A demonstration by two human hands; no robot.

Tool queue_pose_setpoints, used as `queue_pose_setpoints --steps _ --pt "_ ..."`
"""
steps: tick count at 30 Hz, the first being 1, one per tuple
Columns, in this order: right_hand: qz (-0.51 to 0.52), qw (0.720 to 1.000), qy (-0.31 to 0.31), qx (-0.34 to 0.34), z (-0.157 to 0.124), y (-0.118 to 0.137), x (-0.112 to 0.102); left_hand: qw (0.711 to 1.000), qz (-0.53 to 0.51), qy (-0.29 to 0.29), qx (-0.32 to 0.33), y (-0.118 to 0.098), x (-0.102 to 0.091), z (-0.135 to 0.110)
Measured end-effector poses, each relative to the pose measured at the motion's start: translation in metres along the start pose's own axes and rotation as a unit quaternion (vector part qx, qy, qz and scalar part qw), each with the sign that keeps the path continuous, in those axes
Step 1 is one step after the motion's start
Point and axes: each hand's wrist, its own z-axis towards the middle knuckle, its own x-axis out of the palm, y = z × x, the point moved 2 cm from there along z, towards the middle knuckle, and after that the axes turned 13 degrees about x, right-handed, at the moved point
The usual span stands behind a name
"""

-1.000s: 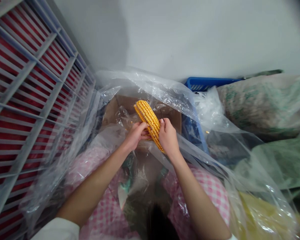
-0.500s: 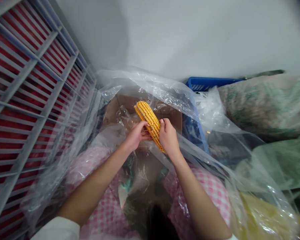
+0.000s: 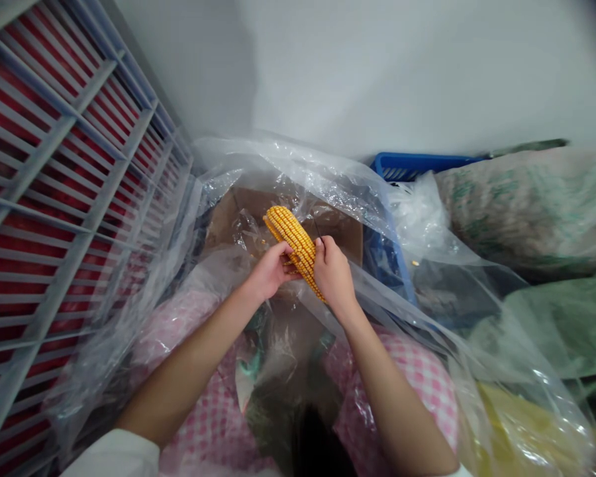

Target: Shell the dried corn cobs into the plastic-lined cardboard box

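A yellow corn cob lies tilted between my two hands, over an open cardboard box lined with clear plastic. On its left side a row of kernels looks separated by a dark gap. My left hand is closed around the cob's lower left side, fingers curled beneath it. Pressed against the cob's right side, my right hand is closed with the thumb on top. A thin dark rod sticks up from the right fist; the rest of it is hidden in the hand.
A tall grey plastic crate with red contents rises at the left. Clear plastic sheeting drapes over the box and my lap. To the right are a blue basket, a full woven sack and a loose kernel.
The cob has shifted slightly down and left, turning a little in my hands, so its gap shows less. The thin rod now leans more to the left.
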Motion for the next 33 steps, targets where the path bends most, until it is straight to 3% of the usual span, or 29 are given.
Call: queue_pose_setpoints --steps 26,30,33 --pt "0.023 1.000 0.007 0.009 0.003 -0.003 0.000 1.000 0.014 -0.007 0.003 -0.003 0.003 -0.002" --pt "0.125 0.992 -0.003 0.007 0.010 -0.009 0.002 0.994 0.087 -0.015 0.064 -0.005 0.000 -0.001" --pt "0.194 0.981 -0.002 0.014 0.014 -0.011 0.004 0.961 0.191 -0.051 0.193 -0.010 -0.005 0.002"
